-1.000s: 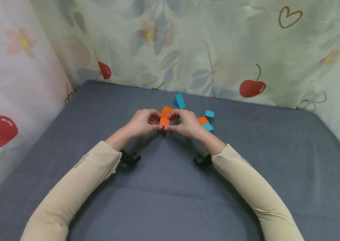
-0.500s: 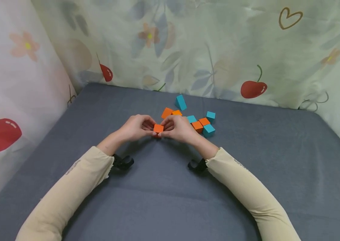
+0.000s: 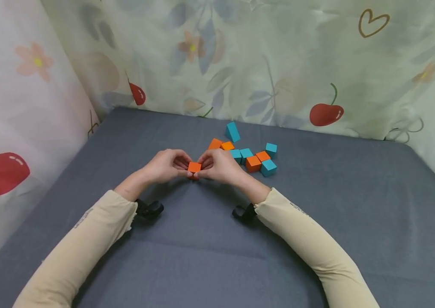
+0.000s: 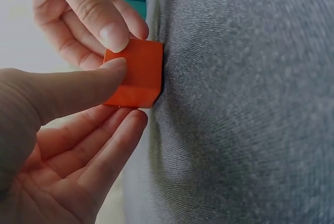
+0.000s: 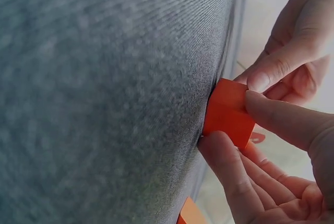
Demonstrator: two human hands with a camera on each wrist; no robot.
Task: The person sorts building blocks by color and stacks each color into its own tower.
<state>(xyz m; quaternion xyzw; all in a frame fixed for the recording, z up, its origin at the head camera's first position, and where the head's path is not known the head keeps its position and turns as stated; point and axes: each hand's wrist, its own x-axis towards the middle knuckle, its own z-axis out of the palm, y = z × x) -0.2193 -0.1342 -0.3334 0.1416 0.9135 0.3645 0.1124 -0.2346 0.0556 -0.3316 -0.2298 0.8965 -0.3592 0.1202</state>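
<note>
Between my two hands an orange wooden block [image 3: 194,167] sits on the dark grey cloth. My left hand [image 3: 168,166] pinches it from the left with thumb and fingers, and my right hand [image 3: 219,166] grips it from the right. In the left wrist view, both thumbs press on one face of the orange block [image 4: 138,72]. Seen from the right wrist, the block [image 5: 227,112] rests against the cloth, with fingertips at its sides. Behind my right hand lie orange blocks [image 3: 227,146] and blue blocks [image 3: 246,155], partly covered by that hand.
A blue wedge-shaped block [image 3: 233,132] stands farthest back. To the right are an orange block [image 3: 253,163], a blue block [image 3: 268,167] and another blue block [image 3: 271,149]. A patterned curtain [image 3: 240,64] borders the grey table [image 3: 217,265] at the back and left.
Both hands have slid left and nearer to me with the orange block, away from the other blocks. More of the blue and orange blocks behind the right hand now shows.
</note>
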